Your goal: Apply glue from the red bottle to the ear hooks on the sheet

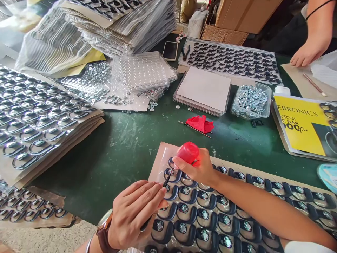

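Note:
A sheet (155, 168) bearing rows of dark ring-shaped parts with shiny metal centres lies on the green table. My right hand (201, 167) is closed round a red squeeze bottle (190, 151), tilted over the sheet's upper left corner. Just below it, my left hand (139, 207) grips a thin black pointed tool (166, 180), its tip at a part (171, 172) in the leftmost column. The bottle's nozzle is hidden behind my right hand.
A clear tub (251, 100) of washers, a red cloth (200, 123) with a thin rod, and a stack of cards (202, 89) lie beyond. Stacked sheets (39, 123) stand left. Another person's hand (310, 51) rests at upper right near a yellow box (300, 123).

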Available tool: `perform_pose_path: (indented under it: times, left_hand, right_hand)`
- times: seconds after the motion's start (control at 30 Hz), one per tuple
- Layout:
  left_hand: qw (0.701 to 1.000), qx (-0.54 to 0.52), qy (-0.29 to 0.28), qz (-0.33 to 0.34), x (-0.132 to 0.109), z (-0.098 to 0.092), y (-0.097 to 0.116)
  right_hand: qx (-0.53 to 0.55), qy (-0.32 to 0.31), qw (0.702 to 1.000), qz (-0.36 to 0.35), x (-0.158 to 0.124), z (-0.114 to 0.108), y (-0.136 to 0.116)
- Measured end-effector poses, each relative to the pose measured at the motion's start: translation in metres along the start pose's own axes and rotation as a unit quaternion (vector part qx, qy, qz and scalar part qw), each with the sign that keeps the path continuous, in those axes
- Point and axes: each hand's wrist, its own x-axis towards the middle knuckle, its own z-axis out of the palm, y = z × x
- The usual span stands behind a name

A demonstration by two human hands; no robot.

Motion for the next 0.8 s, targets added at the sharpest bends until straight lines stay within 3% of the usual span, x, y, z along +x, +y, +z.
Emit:
perform_pose_path:
  times: [0.2, 0.5, 0.8]
  left_hand:
    - [0.999, -0.035, -0.01, -0.028, 0.001, 0.0, -0.004]
    - [0.99, -0.098, 0.018, -0.1, 0.009, -0.002, -0.014]
    - [0.96, -0.164, 0.009, -0.228, 0.016, -0.004, -0.026]
  right_hand:
    - [0.008, -0.012, 1.0, 0.0, -0.001, 0.0, -0.001]
    - [0.018, -0.025, 1.0, -0.002, -0.003, 0.001, 0.0]
    - [0.022, -0.033, 0.999, -0.024, -0.004, 0.002, 0.0]
